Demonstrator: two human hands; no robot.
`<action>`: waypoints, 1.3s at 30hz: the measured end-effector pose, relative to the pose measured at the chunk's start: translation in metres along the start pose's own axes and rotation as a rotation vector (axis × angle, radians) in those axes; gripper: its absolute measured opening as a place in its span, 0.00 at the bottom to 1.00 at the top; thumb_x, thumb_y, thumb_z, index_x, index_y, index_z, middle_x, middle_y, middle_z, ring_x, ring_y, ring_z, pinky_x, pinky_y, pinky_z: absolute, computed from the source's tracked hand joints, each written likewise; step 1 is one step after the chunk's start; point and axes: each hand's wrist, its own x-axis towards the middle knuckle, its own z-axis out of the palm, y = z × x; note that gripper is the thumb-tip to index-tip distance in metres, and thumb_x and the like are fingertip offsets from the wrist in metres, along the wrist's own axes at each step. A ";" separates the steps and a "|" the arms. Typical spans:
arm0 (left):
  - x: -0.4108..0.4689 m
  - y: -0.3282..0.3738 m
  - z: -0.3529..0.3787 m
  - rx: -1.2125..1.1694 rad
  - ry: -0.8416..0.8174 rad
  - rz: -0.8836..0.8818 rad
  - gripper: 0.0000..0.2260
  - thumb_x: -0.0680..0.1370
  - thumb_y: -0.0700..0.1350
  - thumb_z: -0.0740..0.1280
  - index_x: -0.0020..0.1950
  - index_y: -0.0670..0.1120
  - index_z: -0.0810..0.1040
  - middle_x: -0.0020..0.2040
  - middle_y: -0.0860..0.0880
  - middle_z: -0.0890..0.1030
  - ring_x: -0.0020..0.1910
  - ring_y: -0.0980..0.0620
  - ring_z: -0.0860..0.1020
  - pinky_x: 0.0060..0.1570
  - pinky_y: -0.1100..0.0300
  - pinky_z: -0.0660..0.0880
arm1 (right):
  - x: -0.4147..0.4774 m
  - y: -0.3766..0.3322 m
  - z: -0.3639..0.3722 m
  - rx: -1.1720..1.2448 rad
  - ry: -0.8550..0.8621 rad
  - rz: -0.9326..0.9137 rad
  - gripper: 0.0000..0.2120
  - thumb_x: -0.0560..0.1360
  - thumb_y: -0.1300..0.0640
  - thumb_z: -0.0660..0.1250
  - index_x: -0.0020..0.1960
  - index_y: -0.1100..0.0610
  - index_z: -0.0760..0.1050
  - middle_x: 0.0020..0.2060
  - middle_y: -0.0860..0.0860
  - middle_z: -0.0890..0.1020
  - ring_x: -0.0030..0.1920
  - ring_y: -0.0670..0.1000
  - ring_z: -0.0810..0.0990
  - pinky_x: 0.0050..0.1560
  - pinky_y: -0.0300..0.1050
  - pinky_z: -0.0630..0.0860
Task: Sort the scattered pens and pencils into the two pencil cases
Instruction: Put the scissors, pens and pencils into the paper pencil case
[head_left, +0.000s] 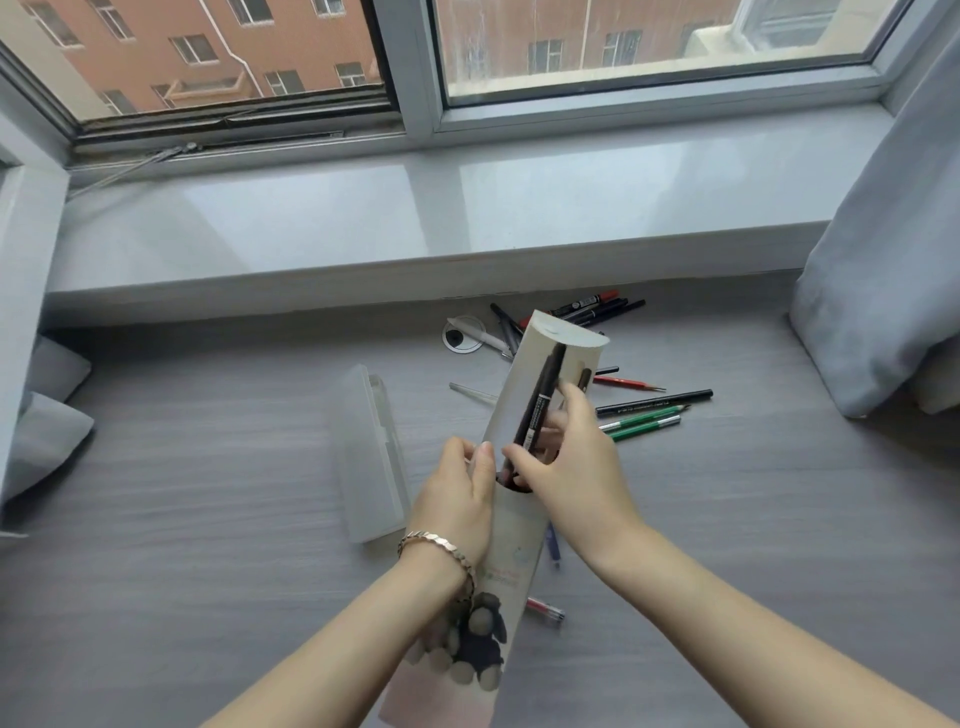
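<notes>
Cream tube-shaped pencil case (515, 540), dark teddy-bear print, pink band at its base! Slim black pen (537, 409), frosted clear plastic box case (371, 462), green pencils (644, 417), red pencil (628, 384), grey wood-grain desk (208, 519).

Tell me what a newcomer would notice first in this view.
Centre frame, the left hand grips a tilted white pencil case with a bear print, while the right hand pinches a black pen at its open mouth. A translucent pencil case lies on the desk to their left; loose pens and green pencils lie scattered beyond, below the windowsill.
</notes>
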 end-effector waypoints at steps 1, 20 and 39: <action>0.001 0.001 0.000 -0.012 0.008 -0.008 0.11 0.80 0.51 0.53 0.42 0.47 0.66 0.33 0.53 0.73 0.38 0.45 0.74 0.39 0.56 0.66 | -0.003 0.000 -0.001 -0.056 0.010 -0.038 0.35 0.69 0.63 0.71 0.70 0.52 0.58 0.47 0.47 0.79 0.44 0.45 0.80 0.47 0.35 0.76; 0.014 -0.018 -0.013 -0.015 0.027 0.007 0.14 0.81 0.48 0.54 0.34 0.50 0.63 0.29 0.54 0.66 0.29 0.57 0.65 0.29 0.68 0.61 | 0.054 0.005 -0.036 -0.136 -0.010 -0.088 0.19 0.73 0.53 0.67 0.62 0.54 0.70 0.45 0.45 0.76 0.41 0.47 0.77 0.43 0.39 0.77; 0.016 -0.022 -0.019 -0.042 0.092 -0.018 0.15 0.81 0.47 0.54 0.33 0.50 0.63 0.30 0.54 0.67 0.29 0.58 0.66 0.28 0.73 0.64 | 0.087 0.065 -0.091 -1.378 -0.278 -0.206 0.21 0.71 0.67 0.58 0.64 0.58 0.65 0.62 0.54 0.70 0.62 0.56 0.67 0.57 0.49 0.71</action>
